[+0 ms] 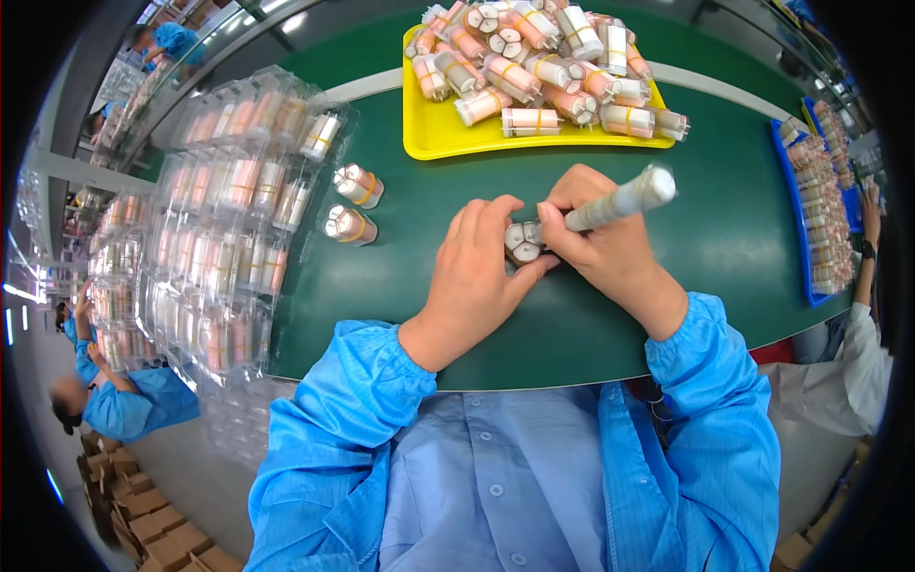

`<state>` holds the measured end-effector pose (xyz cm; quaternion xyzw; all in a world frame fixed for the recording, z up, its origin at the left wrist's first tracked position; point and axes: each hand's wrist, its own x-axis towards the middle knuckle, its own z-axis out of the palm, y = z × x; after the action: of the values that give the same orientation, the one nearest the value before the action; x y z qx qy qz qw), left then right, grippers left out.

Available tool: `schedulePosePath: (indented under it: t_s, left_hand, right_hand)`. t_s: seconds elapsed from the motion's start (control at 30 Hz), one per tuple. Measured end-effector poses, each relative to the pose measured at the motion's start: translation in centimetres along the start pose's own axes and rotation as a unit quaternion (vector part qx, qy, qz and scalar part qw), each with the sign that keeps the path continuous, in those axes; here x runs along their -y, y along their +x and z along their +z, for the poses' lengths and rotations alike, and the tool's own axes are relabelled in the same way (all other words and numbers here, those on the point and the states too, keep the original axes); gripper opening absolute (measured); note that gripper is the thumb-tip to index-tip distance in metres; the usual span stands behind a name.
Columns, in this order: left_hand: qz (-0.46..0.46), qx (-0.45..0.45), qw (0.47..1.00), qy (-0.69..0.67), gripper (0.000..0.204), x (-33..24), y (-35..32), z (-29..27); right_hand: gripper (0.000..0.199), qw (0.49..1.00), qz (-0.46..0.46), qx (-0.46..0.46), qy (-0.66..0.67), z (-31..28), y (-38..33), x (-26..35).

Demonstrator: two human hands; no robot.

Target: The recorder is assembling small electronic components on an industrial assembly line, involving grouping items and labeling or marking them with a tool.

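Over the middle of the green table, my left hand point(472, 276) is closed round a small bundle of cylinders point(523, 243), its white round ends facing up. Pen-fashion, my right hand point(610, 243) grips a thick whitish-grey stick-shaped tool point(624, 198), its upper end pointing up and right. The tool's lower end is hidden by my fingers beside the bundle, so I cannot tell whether it touches. Left of my hands stand two similar bundles, a farther one point(358, 185) and a nearer one point(350, 225), each bound with a yellow band.
A yellow tray point(424, 140) heaped with pink and white banded bundles point(538, 71) lies at the far side. Clear plastic trays point(229, 219) filled with bundles are stacked left. A blue tray point(810, 276) of bundles stands at the right edge, near another person's arm point(865, 257).
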<state>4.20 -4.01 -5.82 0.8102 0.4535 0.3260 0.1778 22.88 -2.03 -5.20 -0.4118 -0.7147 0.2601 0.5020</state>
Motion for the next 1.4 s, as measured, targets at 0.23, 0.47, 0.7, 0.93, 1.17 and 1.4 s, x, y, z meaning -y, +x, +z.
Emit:
schedulePosePath:
  t_s: [0.23,0.47,0.7,0.93,1.17,1.4]
  left_hand:
    - [-0.006,0.028,0.982,-0.188,0.068,0.4,0.0,0.0]
    - [-0.012,0.053,0.98,-0.193,0.073,0.4,0.0,0.0]
    - [0.01,0.027,0.991,-0.127,0.065,0.7,0.3,-0.6]
    - [-0.154,0.036,0.898,-0.41,0.051,1.9,0.4,-0.8]
    - [-0.217,0.02,0.729,-0.649,0.051,3.8,1.5,-2.8]
    - [-0.188,0.059,0.654,-0.731,0.053,4.5,1.9,-3.2]
  right_hand:
    - [0.015,0.999,0.005,-0.041,0.033,-1.0,0.8,0.3]
    - [0.013,0.999,-0.038,0.004,-0.019,-0.8,0.5,-0.3]
    - [0.014,0.999,0.027,0.018,-0.008,-0.5,0.0,-0.2]
    - [0.014,0.992,0.074,-0.054,0.091,-1.0,0.8,-0.2]
    - [0.019,0.998,-0.029,0.05,-0.021,-0.5,0.1,-0.8]
    - [0.022,0.979,-0.105,0.11,-0.139,0.2,-0.4,0.4]
